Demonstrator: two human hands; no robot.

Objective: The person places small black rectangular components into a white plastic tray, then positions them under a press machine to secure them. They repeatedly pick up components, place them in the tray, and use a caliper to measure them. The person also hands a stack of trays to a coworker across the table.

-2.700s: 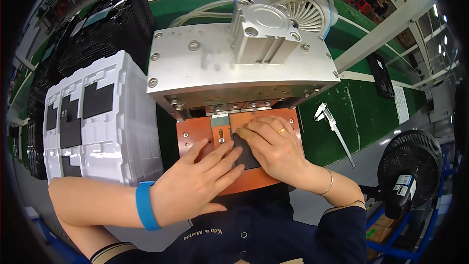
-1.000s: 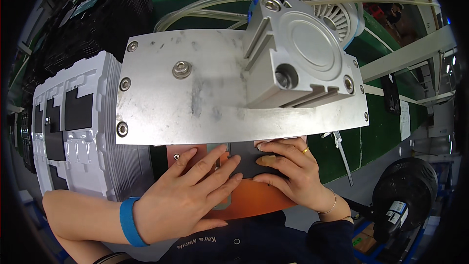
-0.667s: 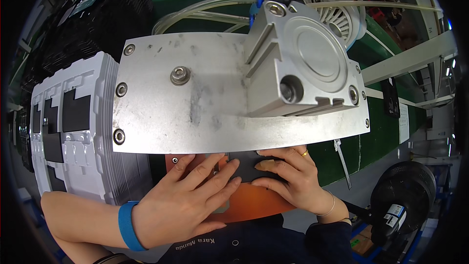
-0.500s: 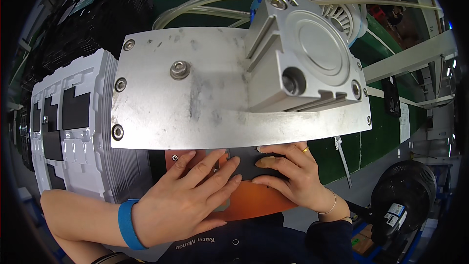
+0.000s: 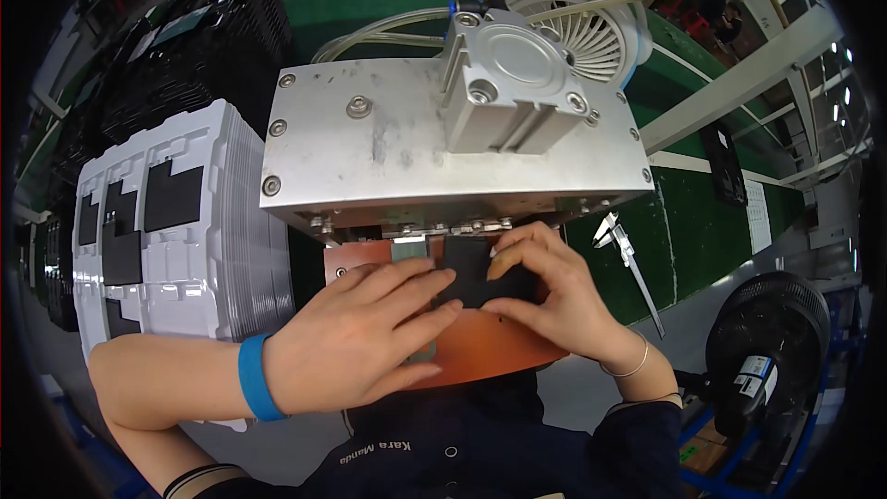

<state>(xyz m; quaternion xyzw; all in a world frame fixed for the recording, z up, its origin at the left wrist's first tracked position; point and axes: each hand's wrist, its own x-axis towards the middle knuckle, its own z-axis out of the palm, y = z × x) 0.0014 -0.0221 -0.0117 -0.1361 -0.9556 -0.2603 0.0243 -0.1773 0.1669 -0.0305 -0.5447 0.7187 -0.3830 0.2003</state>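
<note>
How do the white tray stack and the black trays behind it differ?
The white tray stack stands close by the left hand, a tall neat pile; the black trays lie farther back, beyond it. The white stack's top tray carries dark rectangular parts in its pockets; what the black trays hold cannot be made out. The white stack is brightly lit, the black ones in shadow. Both are piles of moulded trays left of the metal press.

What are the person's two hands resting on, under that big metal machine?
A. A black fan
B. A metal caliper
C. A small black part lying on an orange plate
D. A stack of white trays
C: the left hand and the right hand both press on a flat black part that lies on the orange plate, just below the metal press.
</note>
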